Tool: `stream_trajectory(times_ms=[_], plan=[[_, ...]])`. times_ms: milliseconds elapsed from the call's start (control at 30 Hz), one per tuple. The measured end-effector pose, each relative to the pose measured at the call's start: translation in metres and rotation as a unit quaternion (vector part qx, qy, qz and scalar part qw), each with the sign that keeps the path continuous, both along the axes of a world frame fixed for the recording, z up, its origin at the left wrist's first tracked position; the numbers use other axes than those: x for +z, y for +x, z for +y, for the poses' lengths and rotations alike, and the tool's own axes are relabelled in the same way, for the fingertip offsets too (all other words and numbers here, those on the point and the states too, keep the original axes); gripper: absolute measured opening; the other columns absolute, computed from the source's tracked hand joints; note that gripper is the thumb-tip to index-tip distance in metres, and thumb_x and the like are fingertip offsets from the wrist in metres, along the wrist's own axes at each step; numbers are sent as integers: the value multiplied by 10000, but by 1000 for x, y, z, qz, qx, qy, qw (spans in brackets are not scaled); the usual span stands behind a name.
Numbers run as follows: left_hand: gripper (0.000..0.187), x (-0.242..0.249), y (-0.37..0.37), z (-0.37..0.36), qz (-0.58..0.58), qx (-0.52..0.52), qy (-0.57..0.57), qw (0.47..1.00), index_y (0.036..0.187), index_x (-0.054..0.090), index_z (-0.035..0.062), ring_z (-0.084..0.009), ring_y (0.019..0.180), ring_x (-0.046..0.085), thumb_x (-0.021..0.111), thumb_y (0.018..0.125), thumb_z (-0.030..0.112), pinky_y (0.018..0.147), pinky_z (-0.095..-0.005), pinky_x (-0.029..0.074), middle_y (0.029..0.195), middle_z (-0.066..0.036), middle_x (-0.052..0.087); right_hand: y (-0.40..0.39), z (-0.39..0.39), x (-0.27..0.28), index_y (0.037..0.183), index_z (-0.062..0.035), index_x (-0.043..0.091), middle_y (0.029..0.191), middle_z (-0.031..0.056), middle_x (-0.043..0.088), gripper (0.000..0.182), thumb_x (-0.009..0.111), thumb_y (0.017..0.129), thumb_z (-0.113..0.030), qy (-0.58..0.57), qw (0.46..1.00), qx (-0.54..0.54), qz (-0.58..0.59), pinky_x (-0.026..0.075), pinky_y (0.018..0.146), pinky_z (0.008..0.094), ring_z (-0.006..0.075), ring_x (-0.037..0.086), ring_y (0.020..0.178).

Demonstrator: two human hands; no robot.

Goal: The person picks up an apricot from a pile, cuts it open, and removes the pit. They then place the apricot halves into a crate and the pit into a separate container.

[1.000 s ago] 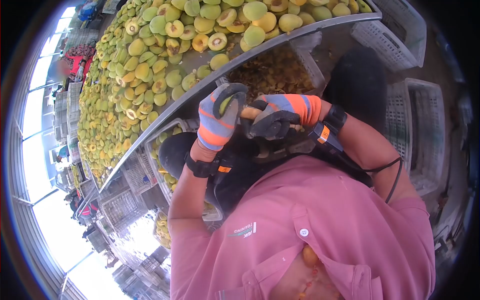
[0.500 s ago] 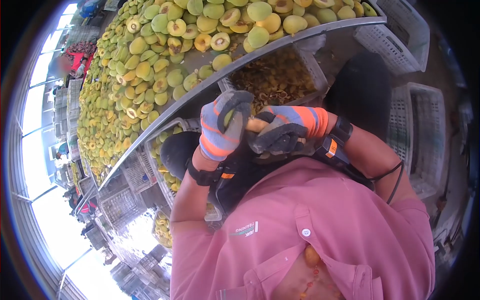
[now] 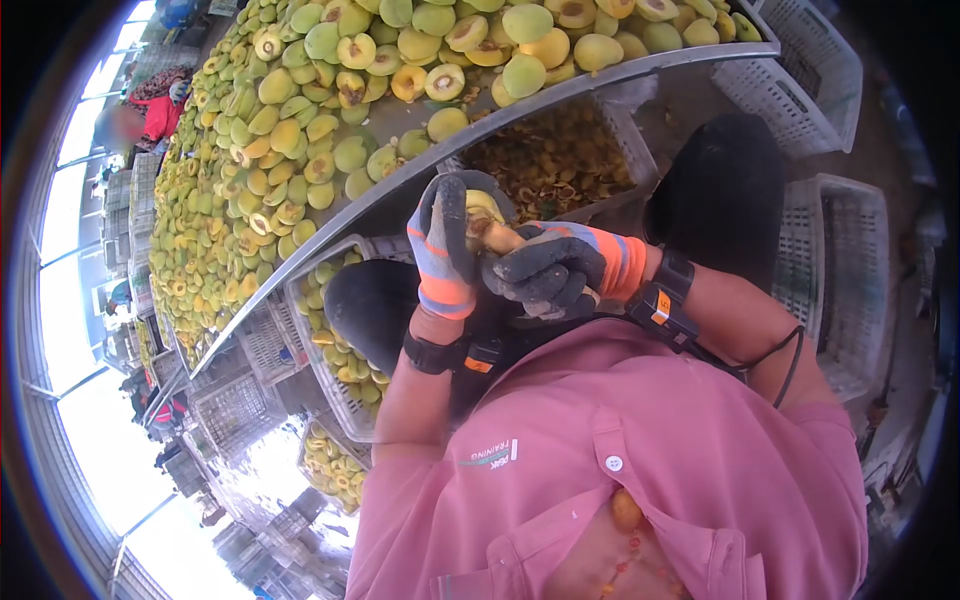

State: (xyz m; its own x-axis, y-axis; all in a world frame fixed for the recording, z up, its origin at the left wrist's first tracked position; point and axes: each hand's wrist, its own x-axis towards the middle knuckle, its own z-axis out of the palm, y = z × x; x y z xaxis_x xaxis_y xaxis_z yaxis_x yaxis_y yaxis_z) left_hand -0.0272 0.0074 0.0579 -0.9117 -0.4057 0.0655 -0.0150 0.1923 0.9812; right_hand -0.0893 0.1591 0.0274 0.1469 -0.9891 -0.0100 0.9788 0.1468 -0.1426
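My left hand (image 3: 443, 245), in a striped grey-and-orange glove with a dark palm, is closed around a halved peach (image 3: 483, 208), its cut yellow-brown flesh facing my right hand. Gloved the same way, my right hand (image 3: 560, 268) is curled close against the fruit, a tan tip (image 3: 503, 238) reaching from it to the cut face. Its fingers wrap a small tool, of which only a pale handle end (image 3: 593, 296) shows; the working end is hidden. Both hands are over my lap, just in front of the metal table edge (image 3: 400, 180).
Halved peaches (image 3: 290, 140) are heaped on the metal-rimmed table. Under its edge stands a crate of brown scraps (image 3: 550, 155). A crate of peach halves (image 3: 345, 370) is by my left knee, with white crates (image 3: 850, 280) at my right. Another person (image 3: 155, 115) is at the far left.
My left hand has turned, so the cut face of the peach half now shows. My left forearm has shifted slightly right, and my right hand stays close to the fruit.
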Motion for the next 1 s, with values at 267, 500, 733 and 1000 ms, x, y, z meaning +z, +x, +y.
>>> stream_trajectory(times_ms=[267,500,733,1000], plan=[[510,-20,33,-64,18,142,363,921,1047,577,-44,-246,795,633,380,995,424,692,-294,529,887,-181,655,-38,-27,-67,808,-75,585,573,2,484,233,621,885,-292,346,832,-96,422,365,367,275,130,468,437],[336,-13,134,-160,-39,387,-162,907,1208,541,7,-292,972,595,516,944,214,854,-374,498,1132,-165,598,-43,-46,-102,777,-74,561,594,26,514,210,592,896,-244,323,932,-155,60,354,377,304,168,489,454],[462,-37,157,-234,-292,420,-553,657,1286,526,42,-338,1160,520,589,898,285,978,-409,415,1275,-172,544,-73,-56,-80,792,-84,483,639,-38,452,182,499,954,-166,160,955,-177,-176,347,424,237,76,407,478],[393,3,-31,-218,-173,144,-428,876,1189,605,38,-308,1063,601,602,875,275,915,-371,450,1131,-182,639,-44,-38,-80,1021,-46,552,653,-32,468,197,554,933,-223,274,939,-176,112,376,430,245,89,447,518]])
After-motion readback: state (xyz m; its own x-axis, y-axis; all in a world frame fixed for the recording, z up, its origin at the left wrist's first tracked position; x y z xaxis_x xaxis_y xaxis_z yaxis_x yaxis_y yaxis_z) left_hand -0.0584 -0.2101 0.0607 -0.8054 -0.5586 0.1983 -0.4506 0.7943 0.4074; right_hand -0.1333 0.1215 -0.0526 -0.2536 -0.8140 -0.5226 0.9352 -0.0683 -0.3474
